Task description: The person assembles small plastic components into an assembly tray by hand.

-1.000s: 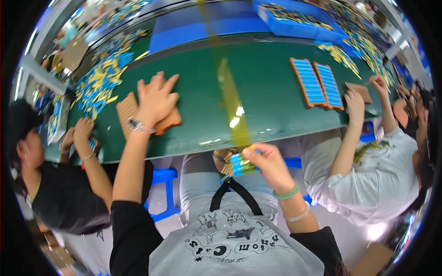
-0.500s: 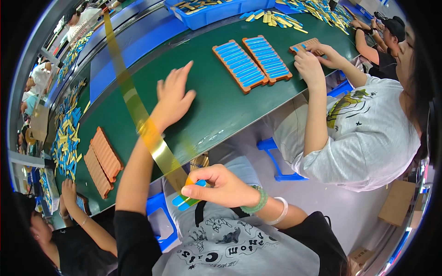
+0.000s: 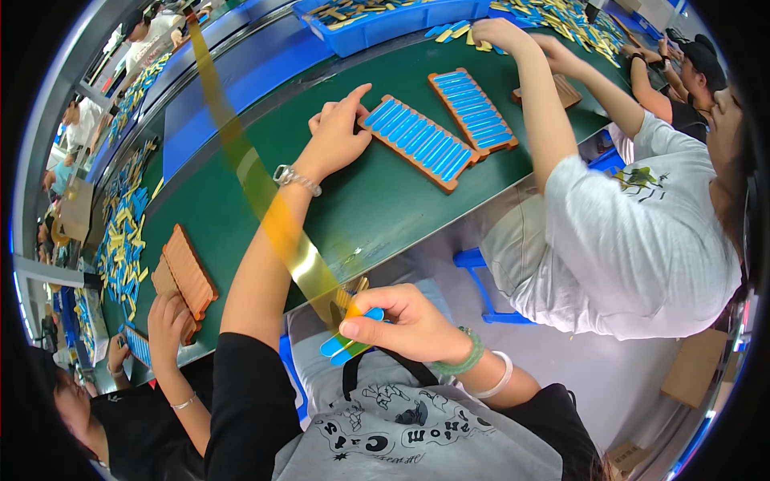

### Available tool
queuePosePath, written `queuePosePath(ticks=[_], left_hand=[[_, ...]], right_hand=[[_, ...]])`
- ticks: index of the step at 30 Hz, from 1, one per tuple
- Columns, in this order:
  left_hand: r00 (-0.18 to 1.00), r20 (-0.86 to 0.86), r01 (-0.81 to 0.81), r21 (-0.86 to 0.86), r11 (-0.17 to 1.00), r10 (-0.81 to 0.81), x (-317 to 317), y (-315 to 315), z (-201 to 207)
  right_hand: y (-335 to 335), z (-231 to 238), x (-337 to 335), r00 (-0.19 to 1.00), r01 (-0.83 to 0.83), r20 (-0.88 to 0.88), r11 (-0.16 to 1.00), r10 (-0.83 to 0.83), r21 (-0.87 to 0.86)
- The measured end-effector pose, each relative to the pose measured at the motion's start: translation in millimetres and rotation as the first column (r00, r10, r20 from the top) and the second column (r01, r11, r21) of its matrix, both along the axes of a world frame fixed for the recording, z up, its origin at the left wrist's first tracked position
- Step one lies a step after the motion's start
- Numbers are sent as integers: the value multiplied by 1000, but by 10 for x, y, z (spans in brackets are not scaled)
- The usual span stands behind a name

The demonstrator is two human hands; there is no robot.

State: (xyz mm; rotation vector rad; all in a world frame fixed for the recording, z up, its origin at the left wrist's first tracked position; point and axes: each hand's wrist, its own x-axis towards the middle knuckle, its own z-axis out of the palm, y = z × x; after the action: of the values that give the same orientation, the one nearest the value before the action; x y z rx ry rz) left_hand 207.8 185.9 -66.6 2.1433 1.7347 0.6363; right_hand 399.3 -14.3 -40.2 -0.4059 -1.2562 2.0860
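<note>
My left hand (image 3: 341, 136) is at the near left end of a brown grooved tray (image 3: 451, 186) filled with blue strips. Its thumb and index finger close about the tray's corner, while the other fingers curl. Over my lap, my right hand (image 3: 409, 327) pinches two blue strips (image 3: 350, 340) together with the end of a translucent amber ribbon (image 3: 281, 224). That ribbon runs over my left forearm up to the top left. A second filled tray (image 3: 475, 112) lies just behind the first, close to its right end.
Brown trays (image 3: 191, 268) lie at the left, where a co-worker's hand (image 3: 170, 321) touches them. Another co-worker's arms (image 3: 541, 104) reach over the green table (image 3: 345, 232) at right. A blue bin (image 3: 393, 30) and piles of blue and yellow strips (image 3: 122, 248) line the far side.
My left hand has moved right and reached the nearer filled tray, which has turned and shifted. My right hand keeps its hold. The right co-worker reaches farther back; the left one now touches the brown trays.
</note>
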Motion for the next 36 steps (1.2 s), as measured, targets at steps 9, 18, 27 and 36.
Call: queuePosePath(ticks=[9,18,27,36], left_hand=[[977,-149,147,-45,988,-153,-165,-662,264],[945,-296,104,-122,987,-136,-34,-609,295],[897,-424,217,180,959,-123,-907,-1131,177],[819,-553,159,477,865,155,-1075,-1188,-64]], right_hand=[[-34,-3,-24,999,33,35,999,-32,-32],[-156,116,-85,995,63,82,992,-54,-110],[-188,17,-166,977,25,213,995,-5,-93],[-173,-149,-179,980,55,195,993,-34,-103]])
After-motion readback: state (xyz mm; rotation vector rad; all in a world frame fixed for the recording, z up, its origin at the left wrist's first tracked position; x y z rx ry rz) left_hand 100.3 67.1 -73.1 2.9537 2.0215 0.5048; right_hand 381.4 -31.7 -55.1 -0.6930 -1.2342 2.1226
